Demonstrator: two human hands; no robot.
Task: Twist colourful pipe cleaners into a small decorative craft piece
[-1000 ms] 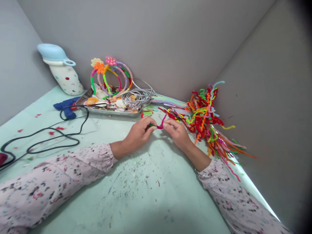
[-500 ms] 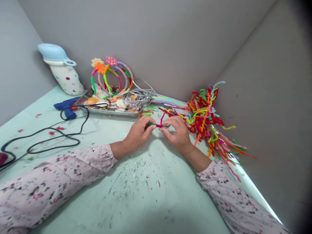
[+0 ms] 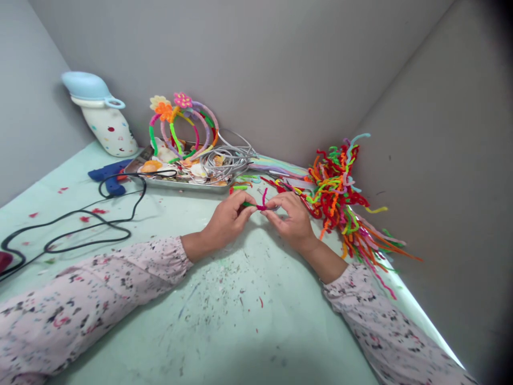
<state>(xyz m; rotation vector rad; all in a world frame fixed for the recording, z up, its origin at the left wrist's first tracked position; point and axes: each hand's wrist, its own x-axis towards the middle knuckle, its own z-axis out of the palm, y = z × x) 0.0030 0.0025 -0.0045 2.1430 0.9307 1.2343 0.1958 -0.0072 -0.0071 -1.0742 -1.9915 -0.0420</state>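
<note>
My left hand (image 3: pixel 228 219) and my right hand (image 3: pixel 292 218) meet over the pale green tabletop (image 3: pixel 224 299). Both pinch a small piece made of a green and a pink pipe cleaner (image 3: pixel 260 203); the pink end sticks up between the fingertips. The left fingers close on the green part, the right fingers close on the pink twist. A heap of coloured pipe cleaners (image 3: pixel 340 198) lies just right of my right hand, against the grey wall.
A metal tray (image 3: pixel 180 182) with wrapped headbands (image 3: pixel 180 128), wire and small bits stands behind my hands. A blue glue gun (image 3: pixel 108 176) with a black cord (image 3: pixel 80 224) lies at the left. A white spotted bottle (image 3: pixel 104 117) leans in the corner. Scraps litter the tabletop.
My right hand has moved left, closer to my left hand, and its fingers now pinch the pink twist more tightly. The pink end stands a little more upright. My left hand has barely moved.
</note>
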